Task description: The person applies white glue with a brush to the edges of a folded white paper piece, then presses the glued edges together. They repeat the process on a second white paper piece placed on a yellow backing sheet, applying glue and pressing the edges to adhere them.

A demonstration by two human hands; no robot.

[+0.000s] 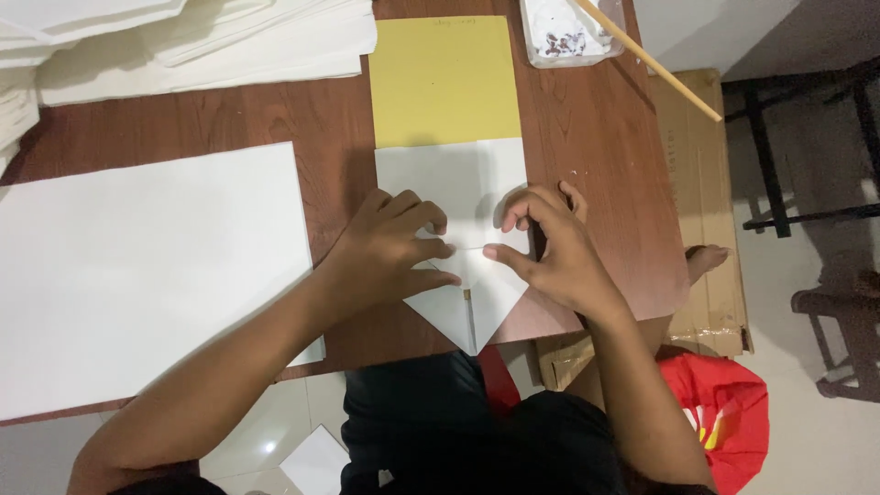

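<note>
— Nearest the lens, what shows?

— Dark-clothed lap, then two bare forearms reaching out over the worktop [596,119]. Left hand [390,247] and right hand [555,252] both rest on a white sheet [454,183] at the near edge.

— How far has the folding got?

— Judging by the shape, the sheet's two near corners are already turned in: they meet along a centre line and make a point [469,321] that overhangs the worktop's edge towards the lap. The far half of the sheet is flat and unfolded, so more seems left than done.

— And the fingers?

— Left fingers [431,247] are curled, tips pressing down at the top of the flaps. Right fingers [513,206] are arched and spread narrowly, thumb pointing in at the same crease. Neither hand grips anything; both pin the paper flat.

— What lies around it?

— A yellow sheet [445,78] sits just beyond, its near edge tucked under the white one. A large white sheet [147,266] lies to the left, apart from the hands. A paper stack [183,41] fills the far left corner.

— Any containers?

— One clear tub [536,37] at the far edge, with pale contents and some dark specks; what they are cannot be told. A thin stick [660,69] rests in it, slanting out over the right side. Cardboard [706,183] lies on the floor at right, a red bag [729,412] near it.
</note>
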